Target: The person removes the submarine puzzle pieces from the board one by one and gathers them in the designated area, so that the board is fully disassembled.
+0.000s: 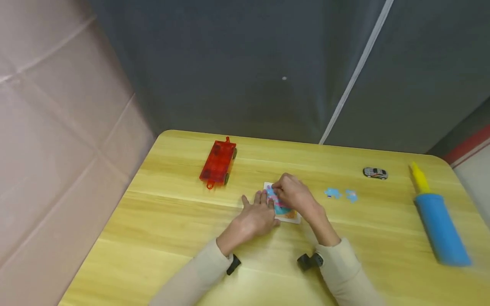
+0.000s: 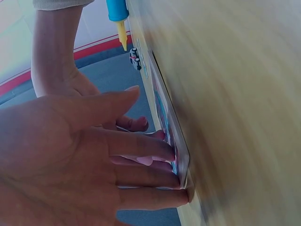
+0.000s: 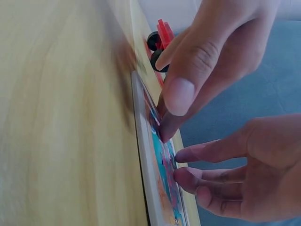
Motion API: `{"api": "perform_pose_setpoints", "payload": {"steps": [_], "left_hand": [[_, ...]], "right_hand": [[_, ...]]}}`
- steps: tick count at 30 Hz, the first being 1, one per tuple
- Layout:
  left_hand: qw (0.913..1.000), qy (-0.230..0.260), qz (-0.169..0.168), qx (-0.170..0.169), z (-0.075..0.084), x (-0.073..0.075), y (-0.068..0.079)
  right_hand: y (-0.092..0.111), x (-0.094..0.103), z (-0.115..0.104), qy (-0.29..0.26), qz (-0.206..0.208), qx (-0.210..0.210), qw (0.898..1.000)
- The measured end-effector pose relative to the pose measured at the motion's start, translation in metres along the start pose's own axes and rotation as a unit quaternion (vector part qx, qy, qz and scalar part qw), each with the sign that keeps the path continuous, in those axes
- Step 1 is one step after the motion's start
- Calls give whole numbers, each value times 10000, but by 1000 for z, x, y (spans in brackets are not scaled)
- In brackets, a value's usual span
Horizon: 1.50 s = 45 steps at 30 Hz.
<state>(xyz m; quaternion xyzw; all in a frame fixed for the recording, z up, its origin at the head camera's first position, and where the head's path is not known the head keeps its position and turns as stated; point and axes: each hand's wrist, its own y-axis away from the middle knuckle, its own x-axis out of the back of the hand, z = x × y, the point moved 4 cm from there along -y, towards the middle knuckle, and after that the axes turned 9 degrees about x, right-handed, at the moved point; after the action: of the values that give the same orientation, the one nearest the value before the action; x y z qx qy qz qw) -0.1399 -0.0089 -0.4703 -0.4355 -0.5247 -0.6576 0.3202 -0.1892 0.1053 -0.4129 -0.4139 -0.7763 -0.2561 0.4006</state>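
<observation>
A small jigsaw puzzle board (image 1: 289, 220) with a white border and a colourful picture lies on the table under both hands. My left hand (image 1: 255, 219) rests on its left side with fairly straight fingers, the fingertips (image 2: 175, 181) pressing along the board's edge in the left wrist view. Over the upper part of the picture, my right hand (image 1: 296, 195) has bent fingers. In the right wrist view, its thumb and a finger (image 3: 187, 179) pinch a puzzle piece (image 3: 173, 161) at the picture's surface, mostly hidden. Two loose blue puzzle pieces (image 1: 333, 193) lie right of the board.
A red toy wagon base (image 1: 218, 162) with dark wheels stands at the back left of the wooden table (image 1: 160, 238). To the right are a silver toy car (image 1: 375, 173) and a blue pump (image 1: 442, 229) with a yellow nozzle. A dark partition (image 1: 245, 72) rises behind the table.
</observation>
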Motion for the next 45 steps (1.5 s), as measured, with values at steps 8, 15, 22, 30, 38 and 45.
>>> {"api": "perform_pose_setpoints", "payload": {"steps": [8,15,22,30,38,45], "left_hand": [[9997,-167,-30,-152,17,1,-5],[9996,-260,34,-140,26,2,-18],[9997,-48,-219,-134,30,-1,-20],[9996,124,-205,-166,36,1,-22],[9997,52,-191,-136,36,1,-23],[9998,-6,-140,-126,37,4,-21]], "right_hand": [[15,1,8,260,-266,-195,9991],[17,10,13,296,-160,-340,9989],[15,9,26,118,465,-80,9988],[11,-1,45,73,703,180,9973],[13,6,33,-18,569,-163,9982],[11,5,29,-532,653,-273,9961]]}}
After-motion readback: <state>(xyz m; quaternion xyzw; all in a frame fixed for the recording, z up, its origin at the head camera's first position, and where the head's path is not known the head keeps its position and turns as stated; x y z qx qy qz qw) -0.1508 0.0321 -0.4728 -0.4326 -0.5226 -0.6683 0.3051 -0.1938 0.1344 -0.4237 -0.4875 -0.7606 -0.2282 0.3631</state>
